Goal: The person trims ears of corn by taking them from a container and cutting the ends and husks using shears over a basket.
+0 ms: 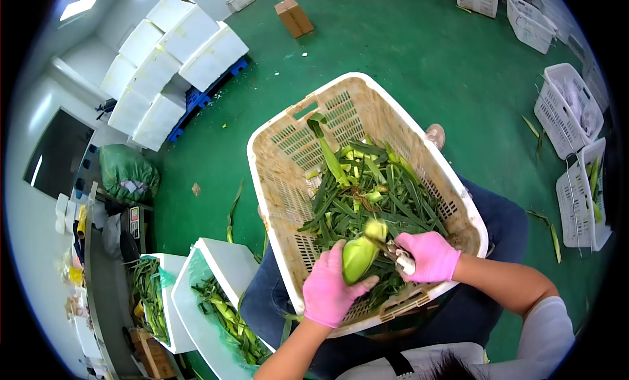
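My left hand (333,289), in a pink glove, is wrapped round a green corn ear (358,259) near the front of a large white plastic basket (270,193). In my right hand (429,257), also pink-gloved, are pruning shears (405,262) with a pale handle; their blades reach the pale stalk end of the ear. Beneath both hands, cut leaves and husk pieces (386,190) lie in the basket. The basket stands between my knees, its inner walls stained brown.
Foam boxes (226,265) with corn and leaves stand at the lower left. White foam boxes (177,46) are stacked on a blue pallet (196,107). A cardboard box (294,18) sits on the floor ahead. White baskets (569,111) line the right side.
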Action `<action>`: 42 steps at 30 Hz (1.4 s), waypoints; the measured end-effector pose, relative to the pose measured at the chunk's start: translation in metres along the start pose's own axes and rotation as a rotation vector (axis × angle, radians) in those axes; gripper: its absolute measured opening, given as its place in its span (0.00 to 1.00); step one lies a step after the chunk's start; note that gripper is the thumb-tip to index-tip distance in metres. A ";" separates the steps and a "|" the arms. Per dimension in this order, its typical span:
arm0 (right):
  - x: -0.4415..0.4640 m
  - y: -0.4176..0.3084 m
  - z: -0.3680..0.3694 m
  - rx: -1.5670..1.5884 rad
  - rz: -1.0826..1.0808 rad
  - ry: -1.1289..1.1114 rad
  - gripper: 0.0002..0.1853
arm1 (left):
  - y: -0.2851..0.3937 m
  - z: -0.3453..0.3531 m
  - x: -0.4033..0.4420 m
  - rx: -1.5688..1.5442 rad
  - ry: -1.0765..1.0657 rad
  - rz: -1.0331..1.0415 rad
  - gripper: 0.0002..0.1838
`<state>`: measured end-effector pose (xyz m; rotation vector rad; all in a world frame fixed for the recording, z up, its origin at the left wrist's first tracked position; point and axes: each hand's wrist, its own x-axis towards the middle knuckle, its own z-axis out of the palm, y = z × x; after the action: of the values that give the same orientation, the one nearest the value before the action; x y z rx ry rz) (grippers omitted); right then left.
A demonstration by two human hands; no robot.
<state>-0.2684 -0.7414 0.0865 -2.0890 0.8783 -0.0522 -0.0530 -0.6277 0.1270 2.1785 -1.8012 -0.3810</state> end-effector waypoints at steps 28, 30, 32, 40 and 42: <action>-0.038 -0.049 0.013 0.683 0.067 -0.189 0.48 | -0.040 0.009 -0.054 -1.515 -0.452 -0.271 0.42; -0.036 -0.055 -0.009 0.672 0.074 -0.265 0.50 | -0.045 0.011 -0.058 -1.469 -0.555 -0.279 0.41; -0.033 -0.044 -0.008 0.503 -0.068 -0.234 0.51 | -0.045 0.006 -0.059 -1.631 -0.714 -0.339 0.42; -0.030 -0.040 0.004 0.485 -0.426 -0.181 0.33 | -0.066 0.010 -0.059 -2.082 -1.280 -0.490 0.51; -0.040 -0.040 0.009 0.540 -0.268 -0.210 0.28 | -0.067 0.012 -0.060 -2.141 -1.334 -0.492 0.50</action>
<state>-0.2731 -0.6950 0.1203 -1.6504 0.3941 -0.1868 -0.0080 -0.5575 0.0917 0.3881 -0.0092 -2.4828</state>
